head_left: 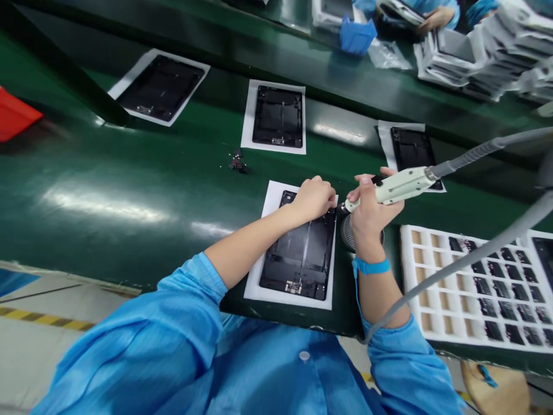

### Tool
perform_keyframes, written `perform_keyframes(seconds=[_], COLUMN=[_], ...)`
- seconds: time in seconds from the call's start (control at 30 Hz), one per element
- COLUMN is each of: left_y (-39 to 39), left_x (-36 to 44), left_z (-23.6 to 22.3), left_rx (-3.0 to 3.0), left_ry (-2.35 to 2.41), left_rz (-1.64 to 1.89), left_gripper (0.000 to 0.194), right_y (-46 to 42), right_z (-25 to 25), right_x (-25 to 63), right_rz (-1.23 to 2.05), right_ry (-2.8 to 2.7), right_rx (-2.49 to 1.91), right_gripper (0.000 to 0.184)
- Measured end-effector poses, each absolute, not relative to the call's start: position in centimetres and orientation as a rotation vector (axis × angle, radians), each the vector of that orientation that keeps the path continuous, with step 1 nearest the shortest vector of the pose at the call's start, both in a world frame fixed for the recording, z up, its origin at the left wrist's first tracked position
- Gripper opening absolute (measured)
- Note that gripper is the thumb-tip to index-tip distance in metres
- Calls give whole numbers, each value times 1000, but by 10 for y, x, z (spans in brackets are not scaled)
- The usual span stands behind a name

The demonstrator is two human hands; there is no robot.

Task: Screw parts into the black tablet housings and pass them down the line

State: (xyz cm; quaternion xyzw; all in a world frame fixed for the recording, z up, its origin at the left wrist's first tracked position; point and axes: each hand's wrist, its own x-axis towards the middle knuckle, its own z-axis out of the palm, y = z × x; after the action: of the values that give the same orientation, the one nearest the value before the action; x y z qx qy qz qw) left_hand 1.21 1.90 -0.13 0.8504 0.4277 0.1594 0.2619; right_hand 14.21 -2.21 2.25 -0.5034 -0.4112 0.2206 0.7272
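Observation:
A black tablet back shell (300, 253) lies on a white foam sheet (264, 291) on the green belt in front of me. My left hand (313, 197) rests curled on the shell's far right corner, fingers pressed together, whatever is under them hidden. My right hand (371, 210) is wrapped round a pale electric screwdriver (400, 185), whose tip points at that same corner beside my left hand. A grey cable (484, 150) runs from the tool to the right. A blue strap (370, 266) circles my right wrist.
A white tray (432, 288) with several small black parts sits at the right. Three more shells on white sheets (277, 118) (159, 87) (410, 147) lie further along the green belt (129, 196). Small black bits (237, 163) lie loose. Another person's hand (436, 18) and stacked trays (466, 63) are at the far right.

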Motion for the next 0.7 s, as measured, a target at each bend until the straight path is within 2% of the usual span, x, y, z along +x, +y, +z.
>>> perform_keyframes(seconds=[0.3, 0.7], left_y=[20, 18], left_x=[14, 7], left_z=[4, 8], left_rx=[2252, 2393], left_ry=[1156, 1127], left_rz=[406, 360], left_gripper=[15, 18], right_y=[-18, -16], right_z=[15, 19], right_x=[143, 136], right_rz=[401, 487], right_ry=[-973, -916], right_rx=[-1166, -1105], right_gripper=[55, 54])
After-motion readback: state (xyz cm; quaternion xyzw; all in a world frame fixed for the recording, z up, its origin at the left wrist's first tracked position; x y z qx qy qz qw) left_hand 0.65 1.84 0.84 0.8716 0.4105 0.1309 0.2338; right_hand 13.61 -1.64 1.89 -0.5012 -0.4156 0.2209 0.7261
